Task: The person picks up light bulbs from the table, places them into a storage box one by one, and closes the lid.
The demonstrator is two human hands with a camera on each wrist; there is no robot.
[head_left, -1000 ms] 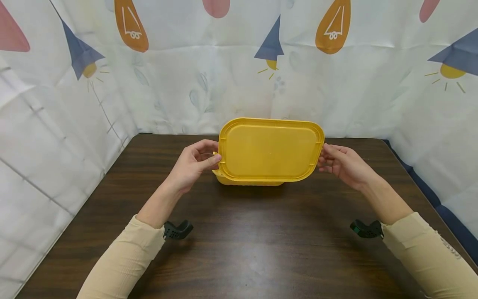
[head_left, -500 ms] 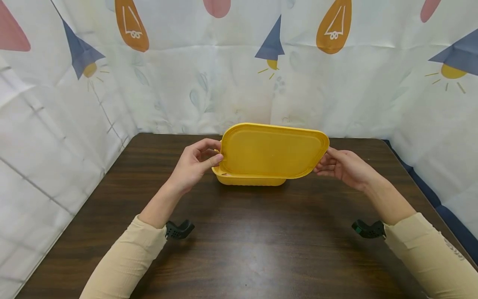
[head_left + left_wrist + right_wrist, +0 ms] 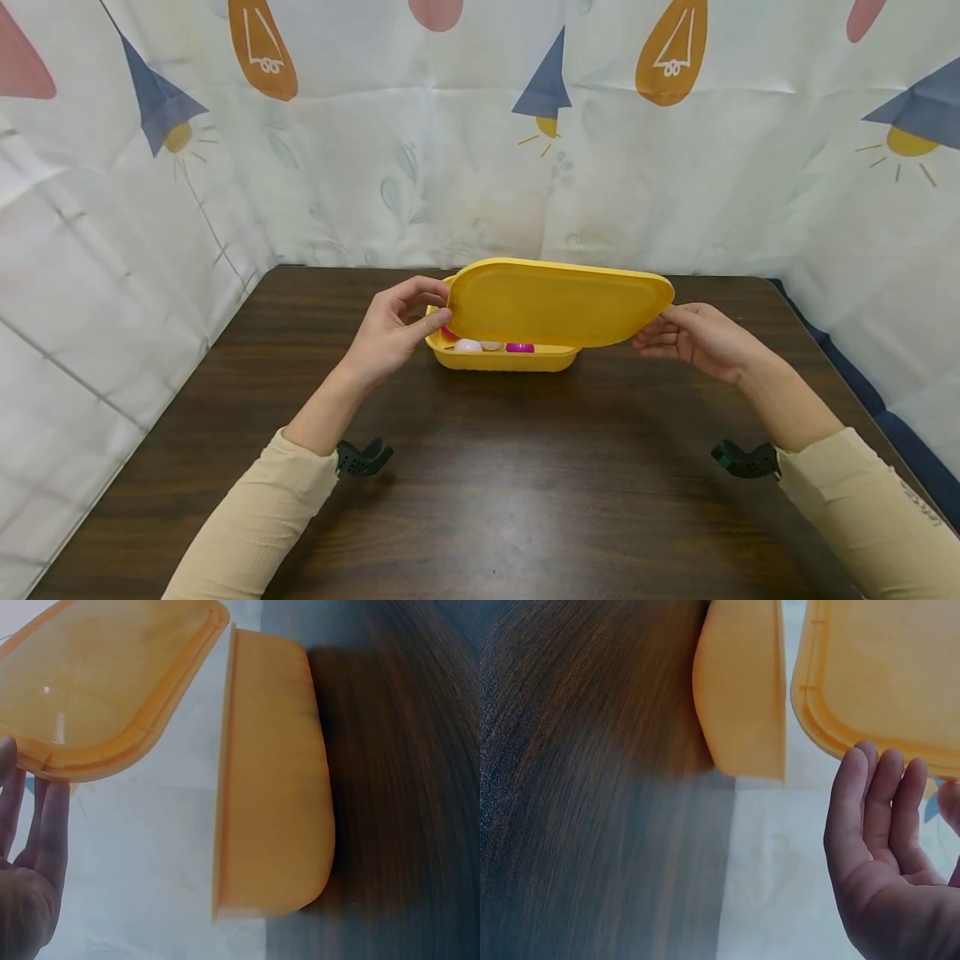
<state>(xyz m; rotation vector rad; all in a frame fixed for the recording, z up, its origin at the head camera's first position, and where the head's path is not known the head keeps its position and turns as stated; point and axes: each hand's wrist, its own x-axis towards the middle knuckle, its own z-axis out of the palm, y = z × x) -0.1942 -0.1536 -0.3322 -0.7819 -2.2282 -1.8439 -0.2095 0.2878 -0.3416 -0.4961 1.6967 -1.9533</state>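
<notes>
A yellow lid [image 3: 562, 302] is held above and in front of a yellow plastic box [image 3: 502, 361], its underside facing the head camera. My left hand [image 3: 386, 332] pinches the lid's left edge between thumb and fingers. At the opposite end, my right hand [image 3: 701, 340] grips the right edge, fingertips underneath; the right wrist view shows those fingers [image 3: 845, 795] against the rim. Below the lid, the box's front opening reveals a white rounded piece [image 3: 469, 345] and a magenta piece [image 3: 520, 347]; the lid hides the other contents. Both wrist views show lid and box apart.
The box stands near the back of a dark wooden table [image 3: 495, 483]. A white patterned curtain [image 3: 465, 167] hangs directly behind the table and along its sides. Black wrist devices sit below both hands.
The lid has tilted toward horizontal, its lower edge rising and its top edge dropping, with a slight shift right. The box's contents have come into view. Both hands keep their hold.
</notes>
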